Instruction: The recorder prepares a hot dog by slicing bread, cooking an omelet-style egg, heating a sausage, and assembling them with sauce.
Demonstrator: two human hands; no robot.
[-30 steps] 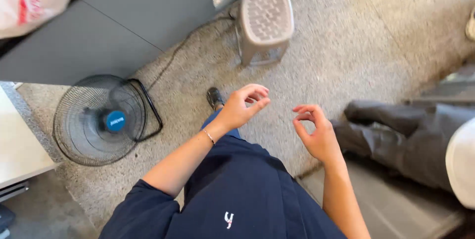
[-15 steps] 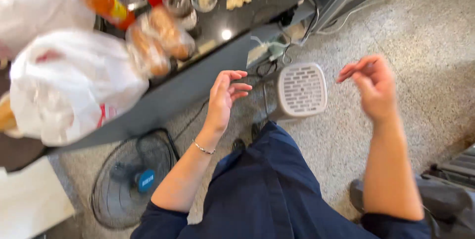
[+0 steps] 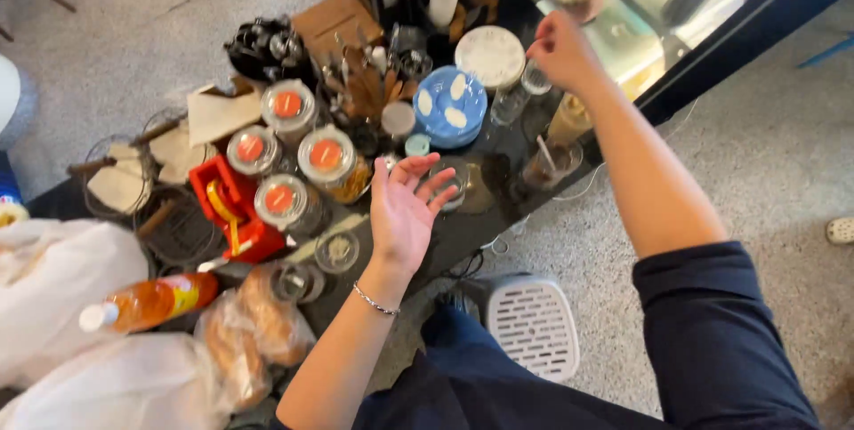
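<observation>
Left hand (image 3: 405,208) spread open, palm up, empty, above the dark table (image 3: 498,208) edge near a small glass (image 3: 447,183); right hand (image 3: 562,49) loosely curled, holding nothing visible, just beside a clear glass (image 3: 535,79) and white plate (image 3: 490,56)

One view only, head-worn; we look steeply down from above our own arms. It faces a dark counter (image 3: 498,208) crowded with jars, running from lower left to upper right of the frame. Left hand (image 3: 405,212) sits near centre, right hand (image 3: 560,52) upper right, both close to the lens. Grey floor (image 3: 774,154) fills the right side; white stool (image 3: 534,328) bottom centre.
</observation>
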